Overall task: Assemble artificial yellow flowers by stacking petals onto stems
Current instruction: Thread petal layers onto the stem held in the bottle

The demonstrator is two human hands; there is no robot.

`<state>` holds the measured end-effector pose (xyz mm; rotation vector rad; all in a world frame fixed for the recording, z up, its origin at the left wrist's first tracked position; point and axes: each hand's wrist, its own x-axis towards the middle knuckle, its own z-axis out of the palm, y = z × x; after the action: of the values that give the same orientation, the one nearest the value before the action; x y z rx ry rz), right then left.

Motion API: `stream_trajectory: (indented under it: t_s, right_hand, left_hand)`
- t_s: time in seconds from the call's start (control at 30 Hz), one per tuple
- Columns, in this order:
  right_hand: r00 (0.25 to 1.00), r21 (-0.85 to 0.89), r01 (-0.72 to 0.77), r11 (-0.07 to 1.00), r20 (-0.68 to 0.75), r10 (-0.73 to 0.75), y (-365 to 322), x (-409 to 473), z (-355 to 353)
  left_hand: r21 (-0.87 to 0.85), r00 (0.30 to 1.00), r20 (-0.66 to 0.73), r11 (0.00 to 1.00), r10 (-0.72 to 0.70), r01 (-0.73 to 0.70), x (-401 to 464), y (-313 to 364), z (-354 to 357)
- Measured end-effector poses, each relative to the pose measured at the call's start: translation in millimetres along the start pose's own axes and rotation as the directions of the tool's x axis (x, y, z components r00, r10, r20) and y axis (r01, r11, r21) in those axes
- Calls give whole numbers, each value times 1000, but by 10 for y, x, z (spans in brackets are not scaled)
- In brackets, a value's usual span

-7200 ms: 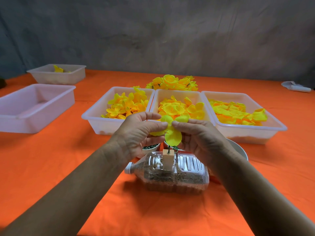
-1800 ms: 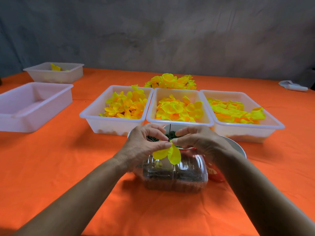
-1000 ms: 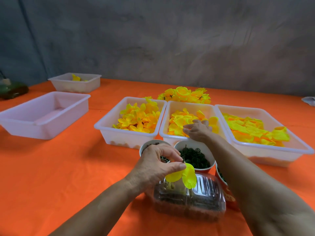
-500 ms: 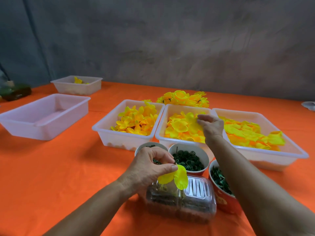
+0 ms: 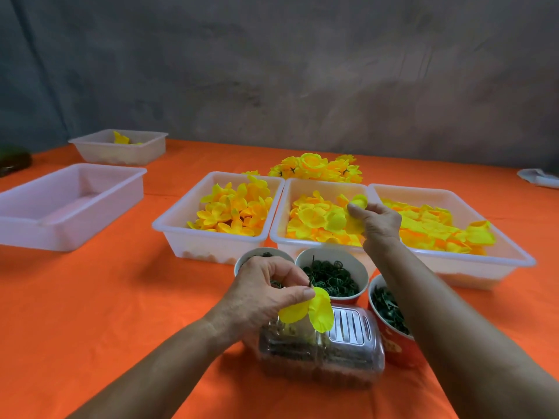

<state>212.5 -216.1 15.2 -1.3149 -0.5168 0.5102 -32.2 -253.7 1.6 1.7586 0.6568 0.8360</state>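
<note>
L hand (image 5: pixel 266 290) is pinching the part-built flower (image 5: pixel 311 309) on its stem, above the clear bottle stand (image 5: pixel 341 355). R hand (image 5: pixel 376 220) is pinching a petal layer (image 5: pixel 359 201) over the middle tray (image 5: pixel 279 237). Advice: be taking one layer only, centring its hole on the stem tip. Three trays are holding yellow petals; cups (image 5: pixel 331 275) are holding green parts; left tray (image 5: pixel 69 204) is showing nothing inside.
</note>
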Motion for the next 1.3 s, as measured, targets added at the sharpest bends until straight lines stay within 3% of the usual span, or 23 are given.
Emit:
stream_trajectory:
  t_s: [0.27, 0.4, 0.53, 1.3]
  right_hand:
    - [910, 174, -84, 981, 414, 4, -460, -505, -257]
    - [866, 180, -85, 980, 500, -16, -636, -767, -304]
    - [835, 160, -67, 985, 550, -32, -808, -971, -230]
    - [760, 86, -56, 995, 650, -13, -850, -1234, -160]
  left_hand:
    - [-60, 993, 113, 998, -18, 25, -21, 138, -122]
    - [-173, 999, -35, 985, -19, 13, 74, 350, -230]
    - [-170, 991, -124, 985, -44, 23, 205, 582, -209]
    - [-345, 997, -40, 937, -69, 51, 205, 751, -117]
